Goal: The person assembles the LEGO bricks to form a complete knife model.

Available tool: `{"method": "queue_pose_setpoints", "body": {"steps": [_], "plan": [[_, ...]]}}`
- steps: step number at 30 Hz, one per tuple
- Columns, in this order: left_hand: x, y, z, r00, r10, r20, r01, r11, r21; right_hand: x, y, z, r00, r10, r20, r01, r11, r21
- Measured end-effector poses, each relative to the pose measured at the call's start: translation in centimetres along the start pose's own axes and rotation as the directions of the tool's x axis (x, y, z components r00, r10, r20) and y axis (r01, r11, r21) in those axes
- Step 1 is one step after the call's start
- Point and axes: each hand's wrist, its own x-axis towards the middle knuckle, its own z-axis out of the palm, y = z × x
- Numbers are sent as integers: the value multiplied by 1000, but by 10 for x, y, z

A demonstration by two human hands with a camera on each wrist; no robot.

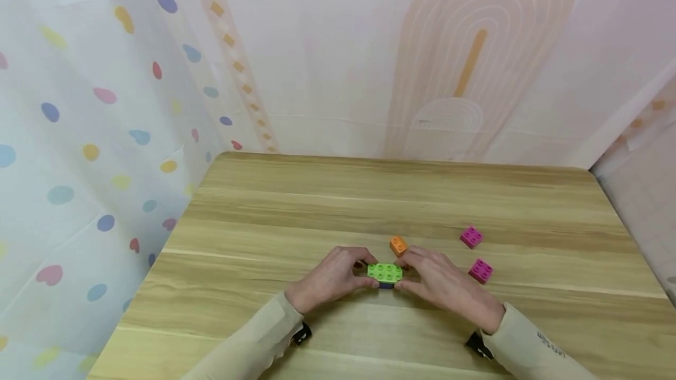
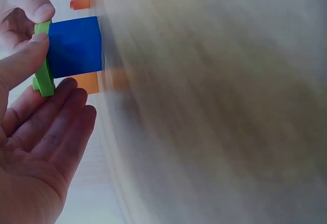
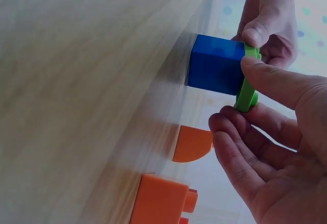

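Note:
A thin lime-green plate brick (image 1: 385, 272) with studs on top lies across a blue block (image 3: 217, 63), which stands on the table. My left hand (image 1: 335, 277) pinches the plate's left end between thumb and fingers. At the opposite end, my right hand (image 1: 440, 280) pinches it the same way, its thumb (image 3: 271, 78) on the near edge. In the head view the blue block is mostly hidden under the plate. Just beyond the right fingertips sits an orange brick (image 1: 398, 245).
Two magenta bricks (image 1: 472, 237) (image 1: 481, 271) lie on the wooden table (image 1: 317, 204) to the right of my right hand. A rounded orange piece (image 3: 194, 145) shows behind the blue block in the right wrist view. Patterned curtains (image 1: 327, 63) hang behind the table.

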Motion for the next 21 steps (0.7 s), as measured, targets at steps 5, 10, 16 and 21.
{"method": "queue_pose_setpoints", "body": {"steps": [5,10,16,21], "plan": [[-3,1,0,1000,1,-1,-1,1000,19,-1,0,1,1000,23,-4,-23,1000,-1],[-5,-1,-4,1000,-12,5,12,999,-42,-2,1,2,1000,22,-12,-22,1000,-14],[-5,0,-7,1000,12,-10,-13,998,-65,-3,0,3,999,29,-17,-30,999,-25],[-4,1,-5,999,30,-11,-31,999,-40,-4,0,3,999,31,-28,-32,999,-22]]}}
